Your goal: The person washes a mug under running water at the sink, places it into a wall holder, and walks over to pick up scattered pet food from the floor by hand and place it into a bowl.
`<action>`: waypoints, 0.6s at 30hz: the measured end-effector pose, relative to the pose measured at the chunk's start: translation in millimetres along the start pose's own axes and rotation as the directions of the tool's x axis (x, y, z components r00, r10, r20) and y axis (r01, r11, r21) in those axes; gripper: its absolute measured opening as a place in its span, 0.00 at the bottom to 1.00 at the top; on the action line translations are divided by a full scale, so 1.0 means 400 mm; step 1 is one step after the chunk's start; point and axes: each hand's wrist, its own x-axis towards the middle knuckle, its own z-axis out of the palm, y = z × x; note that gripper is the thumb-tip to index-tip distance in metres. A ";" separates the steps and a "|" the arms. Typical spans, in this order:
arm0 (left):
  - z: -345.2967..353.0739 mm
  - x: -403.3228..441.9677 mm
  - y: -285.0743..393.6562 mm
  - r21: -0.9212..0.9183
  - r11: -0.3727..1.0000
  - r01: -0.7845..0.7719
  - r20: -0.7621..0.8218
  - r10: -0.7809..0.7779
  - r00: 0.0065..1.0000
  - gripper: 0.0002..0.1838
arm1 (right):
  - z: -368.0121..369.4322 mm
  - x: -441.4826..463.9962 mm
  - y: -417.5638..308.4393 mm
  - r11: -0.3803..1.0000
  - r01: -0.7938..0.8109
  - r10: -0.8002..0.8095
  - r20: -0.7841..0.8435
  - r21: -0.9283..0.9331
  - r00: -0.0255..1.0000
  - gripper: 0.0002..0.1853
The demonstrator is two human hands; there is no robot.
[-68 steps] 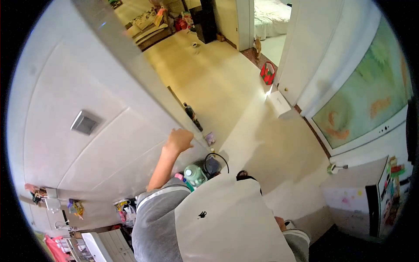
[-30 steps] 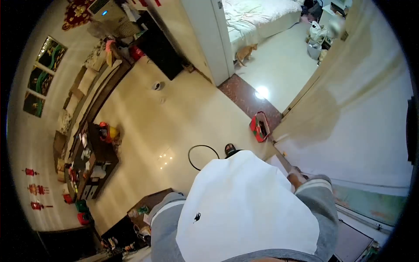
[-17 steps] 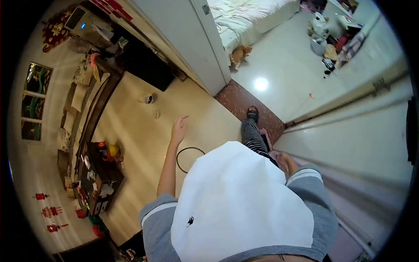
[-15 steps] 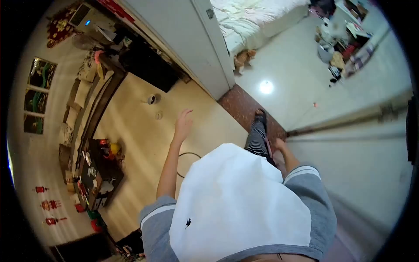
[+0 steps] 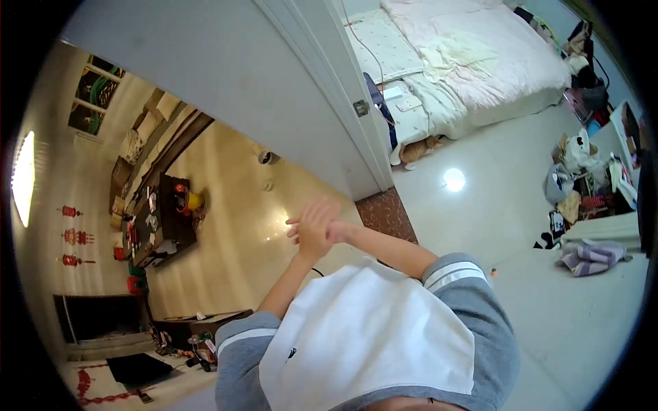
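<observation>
"Head view: what was biggest?"

"The bed (image 5: pixel 480 68), beyond the door frame (image 5: pixel 375 152); then the dark-red threshold (image 5: pixel 385 215), its length slanting, to the right of both hands."

"And those?"

"Left hand (image 5: pixel 317 225) crossed right hand (image 5: pixel 338 231), fingers blurred; whether either gripped anything, I couldn't tell. The right was nearer the threshold. Half a second earlier, they were well apart."

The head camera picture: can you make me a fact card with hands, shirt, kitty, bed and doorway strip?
Hands: left hand and right hand together, touching; nothing seen held
Shirt: white front, grey sleeves with white bands
Kitty: orange, at the bed's edge
Bed: pale, rumpled covers
Doorway strip: dark red, speckled
</observation>
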 end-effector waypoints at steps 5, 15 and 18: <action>0.016 0.006 -0.035 0.052 0.985 -0.165 0.175 0.154 0.972 0.17 | 0.018 0.009 -0.055 0.938 -0.236 0.234 0.037 0.253 0.971 0.19; -0.196 -0.614 -0.660 0.274 0.451 0.849 0.235 -0.888 0.396 0.19 | 0.059 0.180 -0.363 0.930 -0.368 0.277 0.607 0.026 0.745 0.31; -0.333 -0.752 -0.586 -0.940 -0.229 0.253 0.211 -0.973 -0.096 0.19 | -0.020 0.246 -0.373 0.919 -0.328 0.075 0.719 0.219 0.691 0.30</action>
